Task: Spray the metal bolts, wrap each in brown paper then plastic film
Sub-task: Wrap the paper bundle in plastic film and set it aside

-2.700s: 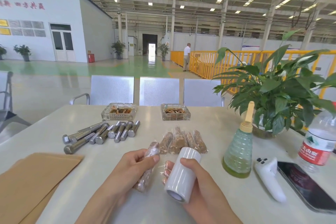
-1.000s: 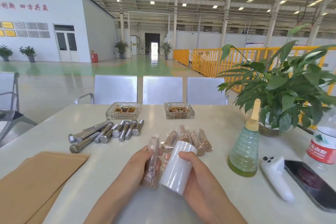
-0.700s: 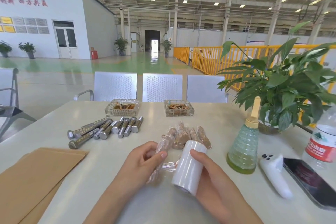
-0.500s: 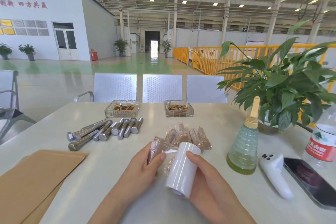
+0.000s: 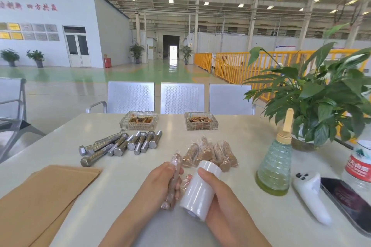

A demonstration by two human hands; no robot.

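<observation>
Tilted upright now, the wrapped bolt (image 5: 174, 180) sits pinched in left fingers (image 5: 174, 168); right hand (image 5: 218, 192) grips film roll (image 5: 197, 188).

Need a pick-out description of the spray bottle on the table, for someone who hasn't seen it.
Start at the leafy potted plant on the right side of the white table. Just in front of it, left of the white controller, stands the spray bottle: a ribbed, clear cone holding yellow-green liquid. Its tan nozzle sets it apart from the red-labelled water bottle further right.

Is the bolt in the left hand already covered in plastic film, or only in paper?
Covered in film: the bolt in the left hand shows glossy, crinkled plastic over brown paper.
</observation>
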